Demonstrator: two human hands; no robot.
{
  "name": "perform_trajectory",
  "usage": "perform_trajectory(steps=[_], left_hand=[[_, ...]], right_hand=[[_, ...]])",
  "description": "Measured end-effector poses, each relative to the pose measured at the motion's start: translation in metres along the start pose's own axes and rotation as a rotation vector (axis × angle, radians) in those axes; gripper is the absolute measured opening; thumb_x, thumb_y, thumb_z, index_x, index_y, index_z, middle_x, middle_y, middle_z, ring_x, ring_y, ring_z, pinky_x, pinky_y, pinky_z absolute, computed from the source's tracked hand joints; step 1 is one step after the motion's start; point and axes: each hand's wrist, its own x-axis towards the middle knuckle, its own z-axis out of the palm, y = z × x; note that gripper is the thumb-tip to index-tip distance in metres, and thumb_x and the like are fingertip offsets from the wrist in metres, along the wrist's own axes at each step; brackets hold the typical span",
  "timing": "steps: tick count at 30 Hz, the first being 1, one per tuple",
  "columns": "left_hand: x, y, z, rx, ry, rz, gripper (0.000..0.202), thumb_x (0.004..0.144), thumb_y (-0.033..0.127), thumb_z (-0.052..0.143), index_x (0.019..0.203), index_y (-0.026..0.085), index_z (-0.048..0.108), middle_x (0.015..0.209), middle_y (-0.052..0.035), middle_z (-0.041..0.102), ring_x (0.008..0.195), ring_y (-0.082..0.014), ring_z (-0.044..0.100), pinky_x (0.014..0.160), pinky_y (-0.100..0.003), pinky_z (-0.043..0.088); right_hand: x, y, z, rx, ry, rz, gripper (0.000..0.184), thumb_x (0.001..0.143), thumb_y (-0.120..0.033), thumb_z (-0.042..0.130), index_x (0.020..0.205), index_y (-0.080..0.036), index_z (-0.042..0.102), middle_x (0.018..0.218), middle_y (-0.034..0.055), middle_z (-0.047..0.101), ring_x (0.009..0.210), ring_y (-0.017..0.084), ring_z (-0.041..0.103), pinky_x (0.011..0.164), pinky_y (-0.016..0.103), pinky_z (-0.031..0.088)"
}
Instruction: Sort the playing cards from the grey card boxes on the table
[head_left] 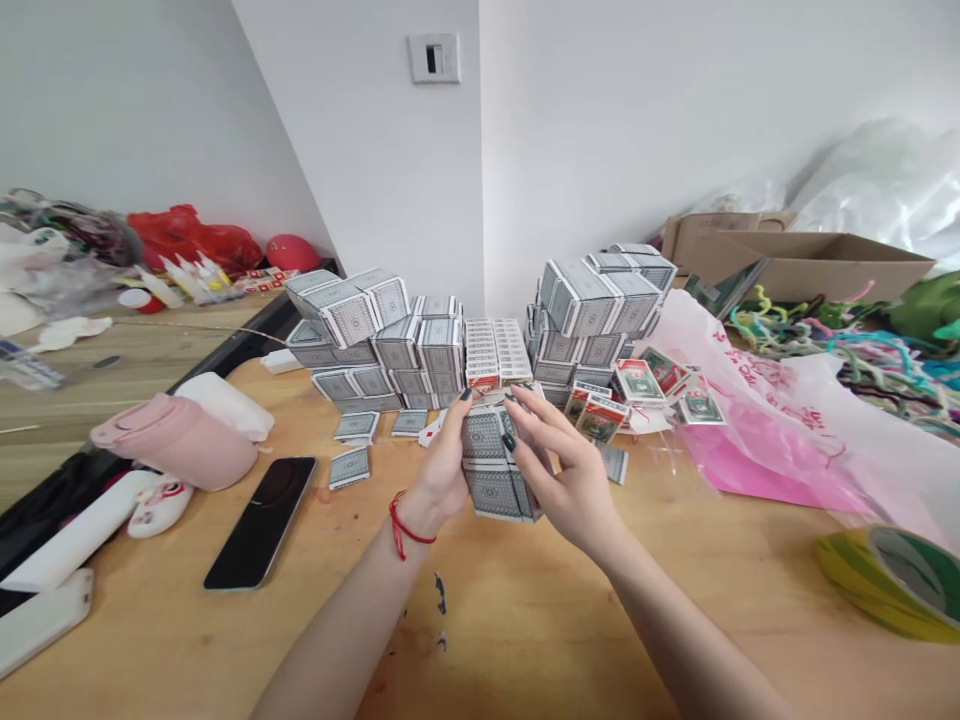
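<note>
My left hand [444, 465] and my right hand [559, 462] together grip a stack of small grey patterned card boxes [491, 462] just above the wooden table [525, 610]. Each hand's fingers curl round one side of the stack. A red string bracelet [403, 527] circles my left wrist. Behind the hands stand piles of the same grey boxes, one on the left [375, 335] and one on the right [596, 310], with a row of opened packs [495, 352] between them.
A black phone [262, 520] lies left of my hands, next to a pink pouch [176, 445]. Loose cards and red-and-green packs [652, 390] lie to the right, beside a pink plastic bag [757, 430], a cardboard box [810, 262], coloured pipe cleaners and a tape roll [896, 580].
</note>
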Motion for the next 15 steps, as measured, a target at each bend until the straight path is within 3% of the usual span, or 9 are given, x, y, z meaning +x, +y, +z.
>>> perform_trajectory(steps=[4, 15], left_hand=[[-0.0010, 0.0041, 0.0013, 0.012, 0.034, 0.100, 0.028, 0.075, 0.038, 0.052, 0.094, 0.020, 0.059, 0.098, 0.0000, 0.065, 0.096, -0.0166, 0.058, 0.083, -0.028, 0.044], [-0.0019, 0.0013, -0.0032, 0.142, 0.081, 0.179, 0.028, 0.077, 0.039, 0.047, 0.100, 0.023, 0.049, 0.096, 0.0010, 0.061, 0.092, -0.0142, 0.057, 0.079, -0.026, 0.044]], right_hand=[[-0.0040, 0.0017, 0.0056, -0.025, -0.009, -0.054, 0.043, 0.081, -0.016, 0.046, 0.124, -0.023, 0.047, 0.132, 0.0075, 0.044, 0.123, 0.022, 0.038, 0.101, 0.043, 0.034], [-0.0073, 0.0020, 0.0087, -0.153, 0.048, -0.171, 0.041, 0.080, -0.012, 0.048, 0.119, -0.023, 0.052, 0.125, 0.0082, 0.051, 0.118, 0.024, 0.044, 0.097, 0.046, 0.039]])
